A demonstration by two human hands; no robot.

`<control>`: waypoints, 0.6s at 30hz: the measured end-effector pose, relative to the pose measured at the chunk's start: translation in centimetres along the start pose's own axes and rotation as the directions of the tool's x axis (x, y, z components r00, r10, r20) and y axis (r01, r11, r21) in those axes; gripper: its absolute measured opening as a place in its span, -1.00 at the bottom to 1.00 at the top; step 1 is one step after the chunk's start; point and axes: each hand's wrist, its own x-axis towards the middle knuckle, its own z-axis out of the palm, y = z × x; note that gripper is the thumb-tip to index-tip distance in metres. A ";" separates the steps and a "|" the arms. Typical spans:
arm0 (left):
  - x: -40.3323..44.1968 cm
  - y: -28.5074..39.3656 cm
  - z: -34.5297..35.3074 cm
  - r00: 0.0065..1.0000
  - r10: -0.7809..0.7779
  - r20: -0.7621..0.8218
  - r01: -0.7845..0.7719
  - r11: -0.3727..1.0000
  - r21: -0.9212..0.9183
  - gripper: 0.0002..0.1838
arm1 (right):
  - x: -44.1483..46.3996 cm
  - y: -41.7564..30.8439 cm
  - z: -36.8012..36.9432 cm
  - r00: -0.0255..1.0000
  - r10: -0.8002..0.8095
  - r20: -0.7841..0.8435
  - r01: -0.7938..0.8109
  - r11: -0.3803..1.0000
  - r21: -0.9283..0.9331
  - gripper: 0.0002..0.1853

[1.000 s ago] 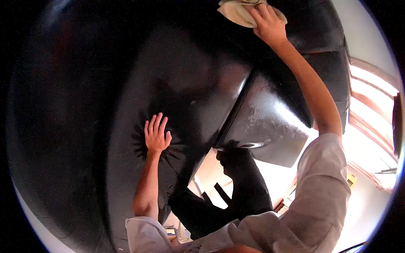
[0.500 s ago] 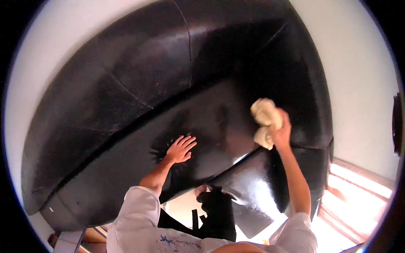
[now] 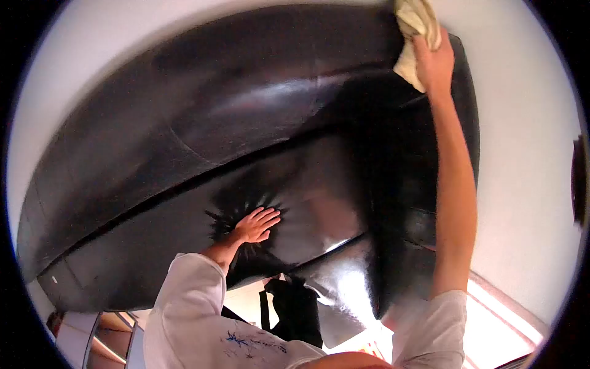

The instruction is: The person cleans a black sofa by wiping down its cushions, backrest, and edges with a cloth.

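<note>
A large black leather sofa (image 3: 276, 123) fills the middle of the view, with its seat (image 3: 319, 197) below its backrest. My left hand (image 3: 258, 225) lies flat on the seat, fingers spread, and the leather wrinkles around it. Up at the top right, my right hand (image 3: 435, 61) grips a crumpled pale yellow cloth (image 3: 413, 34) against the corner of the backrest. Part of the cloth is cut off by the top edge of the view.
Pale wall (image 3: 522, 123) surrounds the sofa behind and to the right. A shelf unit (image 3: 110, 338) stands at the lower left. Bright light falls at the lower right. A dark object (image 3: 579, 181) shows at the right edge. My legs (image 3: 294, 310) are beside the seat.
My right hand has carried the cloth from the seat area up to the top of the backrest corner since half a second ago. My left hand stays pressed on the seat. The view has shifted.
</note>
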 end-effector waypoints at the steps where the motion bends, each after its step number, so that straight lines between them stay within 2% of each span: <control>1: -0.1 -0.1 0.2 1.000 0.023 -0.003 -0.023 1.000 0.011 -0.32 | -0.1 -0.8 -0.8 0.995 0.061 0.075 -0.062 0.998 0.011 -0.38; 2: 0.0 0.2 -0.2 1.000 0.024 -0.005 -0.024 1.000 -0.003 -0.33 | -0.1 -0.5 -1.4 0.995 0.061 0.074 -0.063 0.998 0.017 -0.38; 4: 0.0 -0.4 0.6 0.999 0.024 -0.028 -0.025 0.999 -0.037 -0.32 | 0.3 0.7 0.1 0.999 -0.035 0.010 0.036 0.998 -0.055 -0.39; 5: -0.2 -0.3 0.6 0.999 0.024 -0.036 -0.025 0.999 -0.030 -0.32 | 0.4 -0.1 -0.2 1.000 0.009 0.021 -0.008 0.999 -0.051 -0.41; 7: -0.2 -0.5 -0.3 0.998 0.029 -0.061 -0.034 0.996 -0.078 -0.32 | 1.3 0.8 -0.4 1.000 -0.006 0.004 0.006 0.998 -0.068 -0.45; 9: -0.4 -0.5 0.0 0.996 0.019 -0.082 -0.026 0.997 -0.076 -0.32 | 1.5 -0.3 -1.0 0.994 0.065 0.090 -0.062 0.997 -0.036 -0.46; 10: -0.3 -0.7 -0.1 0.994 0.027 -0.105 -0.037 0.995 -0.094 -0.32 | 2.0 -0.6 -1.3 0.977 0.175 0.119 -0.169 0.984 -0.061 -0.46; 11: -0.5 -0.6 -0.8 0.990 0.042 -0.133 -0.057 0.993 -0.105 -0.33 | 1.9 -2.5 -2.4 0.968 0.195 0.159 -0.196 0.981 -0.013 -0.44; 13: -0.3 -0.4 0.0 0.985 0.049 -0.163 -0.061 0.995 -0.073 -0.31 | -1.0 -7.4 -2.1 0.978 0.129 0.161 -0.102 0.981 -0.163 -0.42; 14: -0.3 -0.2 -0.2 0.982 0.038 -0.184 -0.056 0.994 -0.095 -0.30 | -2.5 -8.4 -0.5 0.991 0.062 0.122 -0.055 0.997 -0.059 -0.42; 16: -0.5 -0.1 -1.2 0.978 0.022 -0.207 -0.060 0.982 -0.179 -0.31 | -7.4 -16.0 2.6 0.990 -0.122 0.065 0.121 0.992 0.019 -0.43; 17: -0.5 0.2 -1.4 0.977 0.040 -0.211 -0.078 0.982 -0.175 -0.31 | -9.8 -20.6 3.6 0.982 -0.183 0.041 0.182 0.983 0.025 -0.37; 18: -0.3 0.3 -1.5 0.978 -0.002 -0.210 -0.041 0.978 -0.205 -0.36 | -11.3 -24.6 4.8 0.967 -0.253 0.033 0.255 0.959 -0.124 -0.33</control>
